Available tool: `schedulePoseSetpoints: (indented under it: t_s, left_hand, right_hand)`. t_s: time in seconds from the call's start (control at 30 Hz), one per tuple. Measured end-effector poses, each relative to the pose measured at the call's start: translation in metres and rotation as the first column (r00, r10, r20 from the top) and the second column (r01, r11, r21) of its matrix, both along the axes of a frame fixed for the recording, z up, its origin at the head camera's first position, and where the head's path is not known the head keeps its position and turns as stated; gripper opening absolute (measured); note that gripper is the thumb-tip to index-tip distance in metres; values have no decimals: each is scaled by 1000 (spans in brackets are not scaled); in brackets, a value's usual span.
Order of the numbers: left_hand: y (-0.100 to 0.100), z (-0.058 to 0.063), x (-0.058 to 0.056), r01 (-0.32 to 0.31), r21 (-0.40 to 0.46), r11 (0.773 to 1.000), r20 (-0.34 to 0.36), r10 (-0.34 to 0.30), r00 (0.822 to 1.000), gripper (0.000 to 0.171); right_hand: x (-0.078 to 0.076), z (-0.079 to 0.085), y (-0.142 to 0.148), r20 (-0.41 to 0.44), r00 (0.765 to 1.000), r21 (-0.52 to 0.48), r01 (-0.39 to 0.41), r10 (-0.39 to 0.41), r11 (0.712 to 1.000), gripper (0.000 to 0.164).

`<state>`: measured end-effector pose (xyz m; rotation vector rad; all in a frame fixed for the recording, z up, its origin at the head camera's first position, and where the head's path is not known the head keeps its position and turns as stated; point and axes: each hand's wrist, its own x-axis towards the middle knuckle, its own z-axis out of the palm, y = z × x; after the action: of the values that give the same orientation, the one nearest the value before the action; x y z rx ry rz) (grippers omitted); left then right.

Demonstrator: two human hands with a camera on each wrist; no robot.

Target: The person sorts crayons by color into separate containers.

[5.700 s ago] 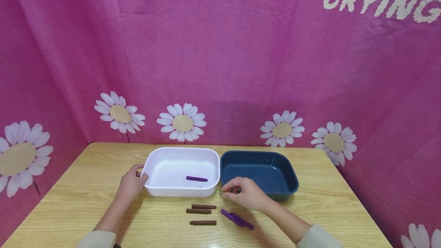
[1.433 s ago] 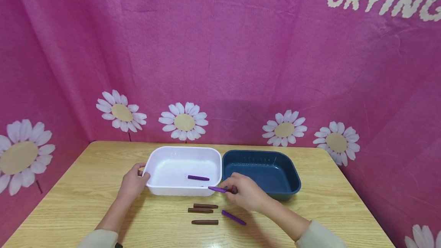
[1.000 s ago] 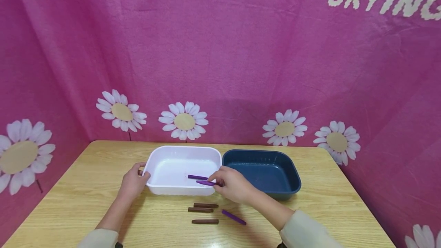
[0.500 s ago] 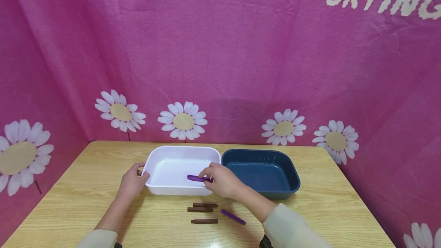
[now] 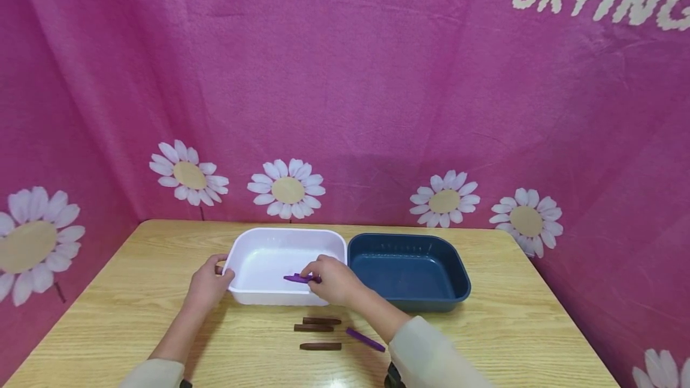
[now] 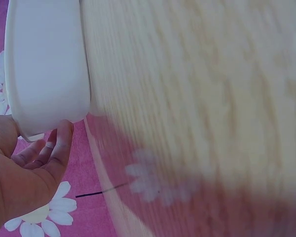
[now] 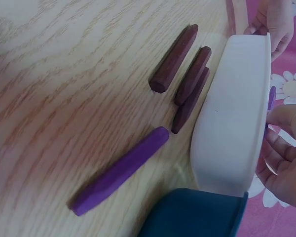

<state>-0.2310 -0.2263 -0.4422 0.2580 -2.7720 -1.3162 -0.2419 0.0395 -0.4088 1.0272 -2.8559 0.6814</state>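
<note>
My left hand [image 5: 209, 283] grips the left end of the white plastic bin [image 5: 269, 298], thumb at the rim; in the left wrist view its fingers press the outer wall. Inside that bin, low over its floor, my right hand [image 5: 334, 280] pinches a purple crayon [image 5: 293, 279]. A second purple crayon lies in the bin, almost wholly hidden behind the held one and the fingers. In front of the bins, another purple crayon [image 5: 365, 340] lies slantwise on the table. To its left are three brown crayons, two of them [image 5: 314, 328] [image 5: 321, 321] side by side and one [image 5: 320, 346] nearer me.
A dark blue bin [image 5: 431, 304] stands against the right side of the white one; no crayon shows in it. Both rest on a wood-grain table [image 5: 517, 316]. Behind hangs a pink curtain [image 5: 366, 106] printed with daisies.
Earlier, the right hand took up one of two purple crayons from the table. It has carried it leftward over the white bin's rim and down inside. The left hand keeps its grip.
</note>
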Motion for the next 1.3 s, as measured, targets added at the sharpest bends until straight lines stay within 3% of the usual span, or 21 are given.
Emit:
schedulePoseSetpoints:
  t_s: [0.23,0.47,0.77,1.3]
  left_hand:
    - [0,0,1,-1,-14,1000,-2,1,1000,48]
    - [1,1,0,4,-3,1000,8,-4,1000,49]
    - [1,3,2,-3,-16,1000,15,4,1000,49]
    - [2,2,1,1,-16,1000,14,0,1000,48]
  right_hand:
    - [-4,-6,-2,-10,999,31,37,-36,999,18]
    - [-9,-11,-2,32,995,42,92,-93,995,17]
    - [-12,-16,-5,50,993,34,106,-107,994,15]
    - [2,3,0,80,991,-102,115,-107,988,16]
